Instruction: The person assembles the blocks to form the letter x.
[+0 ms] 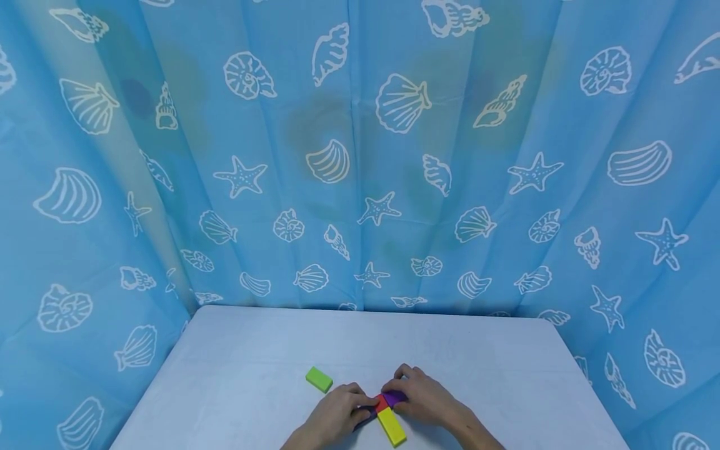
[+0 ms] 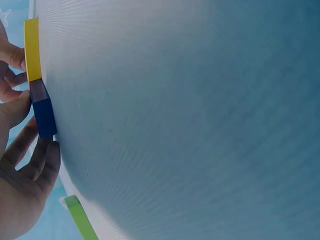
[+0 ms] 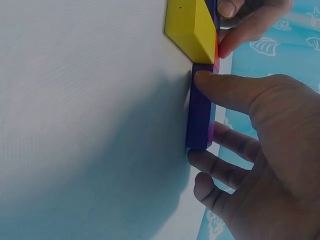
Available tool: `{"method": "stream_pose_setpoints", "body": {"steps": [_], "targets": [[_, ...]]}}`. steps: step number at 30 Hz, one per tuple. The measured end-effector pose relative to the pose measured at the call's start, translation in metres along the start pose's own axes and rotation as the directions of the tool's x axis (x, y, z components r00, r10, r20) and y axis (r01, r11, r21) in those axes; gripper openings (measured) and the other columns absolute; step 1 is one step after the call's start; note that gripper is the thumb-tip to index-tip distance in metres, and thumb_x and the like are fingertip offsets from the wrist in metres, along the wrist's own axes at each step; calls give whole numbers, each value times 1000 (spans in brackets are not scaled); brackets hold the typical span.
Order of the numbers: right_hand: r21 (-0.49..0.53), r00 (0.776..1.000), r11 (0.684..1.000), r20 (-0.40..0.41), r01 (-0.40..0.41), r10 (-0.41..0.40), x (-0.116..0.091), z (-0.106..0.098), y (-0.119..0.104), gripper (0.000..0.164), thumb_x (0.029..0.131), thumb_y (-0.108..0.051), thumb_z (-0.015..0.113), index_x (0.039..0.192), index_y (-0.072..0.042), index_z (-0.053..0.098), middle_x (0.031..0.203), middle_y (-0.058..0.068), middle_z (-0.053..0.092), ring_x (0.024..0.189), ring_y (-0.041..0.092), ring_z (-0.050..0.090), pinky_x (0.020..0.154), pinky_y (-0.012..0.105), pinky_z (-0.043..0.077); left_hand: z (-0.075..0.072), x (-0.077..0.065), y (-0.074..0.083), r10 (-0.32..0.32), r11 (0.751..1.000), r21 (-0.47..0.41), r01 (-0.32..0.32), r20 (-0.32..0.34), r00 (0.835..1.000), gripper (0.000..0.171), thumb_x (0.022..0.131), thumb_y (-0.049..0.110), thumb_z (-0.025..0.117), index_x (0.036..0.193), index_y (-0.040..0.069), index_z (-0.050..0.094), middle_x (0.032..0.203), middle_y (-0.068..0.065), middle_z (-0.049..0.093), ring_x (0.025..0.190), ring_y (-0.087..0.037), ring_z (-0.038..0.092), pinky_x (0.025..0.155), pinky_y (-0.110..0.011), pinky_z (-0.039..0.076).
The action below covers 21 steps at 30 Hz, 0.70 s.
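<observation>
Several coloured blocks meet in a cluster on the white table. My left hand (image 1: 335,412) grips the dark blue block (image 2: 45,119), thumb on one side and fingers at its far end. My right hand (image 1: 425,396) pinches the purple block (image 1: 395,398), its thumb (image 3: 225,89) along the side and fingertips round the end. Between these two lies a red block (image 1: 382,403), partly covered by the left fingers. From it a yellow block (image 1: 392,427) extends toward the front; in the right wrist view its end touches the purple block.
A light green block (image 1: 319,379) lies apart on the white table (image 1: 270,344), beyond the left hand. A blue curtain (image 1: 360,156) with white shell and starfish prints hangs behind the table and along both sides.
</observation>
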State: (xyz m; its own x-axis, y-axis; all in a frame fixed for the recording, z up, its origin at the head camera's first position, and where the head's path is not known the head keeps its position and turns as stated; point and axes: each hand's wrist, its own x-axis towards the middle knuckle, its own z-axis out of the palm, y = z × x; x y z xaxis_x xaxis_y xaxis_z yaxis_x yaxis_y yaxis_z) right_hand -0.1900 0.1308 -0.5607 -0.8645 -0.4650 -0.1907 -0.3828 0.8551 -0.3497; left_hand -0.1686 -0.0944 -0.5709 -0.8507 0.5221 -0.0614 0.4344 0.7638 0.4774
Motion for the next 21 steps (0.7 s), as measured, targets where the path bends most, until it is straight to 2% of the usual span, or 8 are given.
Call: {"method": "stream_pose_setpoints", "body": {"steps": [14, 21], "targets": [[-18, 1000, 1000, -12, 22, -22, 3, 1, 0, 35, 89, -38, 77, 122, -46, 68, 108, -10, 55, 93, 12, 49, 88, 36, 55, 1, 1, -1, -10, 1000, 11, 10, 7, 1000, 30, 94, 25, 72, 122, 32, 73, 97, 15, 65, 82, 0, 55, 81, -24, 53], [-18, 999, 999, -9, 30, -30, 4, 0, 1, 34, 89, -37, 77, 121, -46, 69, 108, -10, 55, 93, 12, 49, 87, 36, 54, 2, 2, -2, -5, 1000, -3, 5, 3, 1000, 28, 93, 26, 73, 120, 31, 74, 97, 16, 65, 82, 1, 56, 81, -24, 53]]}}
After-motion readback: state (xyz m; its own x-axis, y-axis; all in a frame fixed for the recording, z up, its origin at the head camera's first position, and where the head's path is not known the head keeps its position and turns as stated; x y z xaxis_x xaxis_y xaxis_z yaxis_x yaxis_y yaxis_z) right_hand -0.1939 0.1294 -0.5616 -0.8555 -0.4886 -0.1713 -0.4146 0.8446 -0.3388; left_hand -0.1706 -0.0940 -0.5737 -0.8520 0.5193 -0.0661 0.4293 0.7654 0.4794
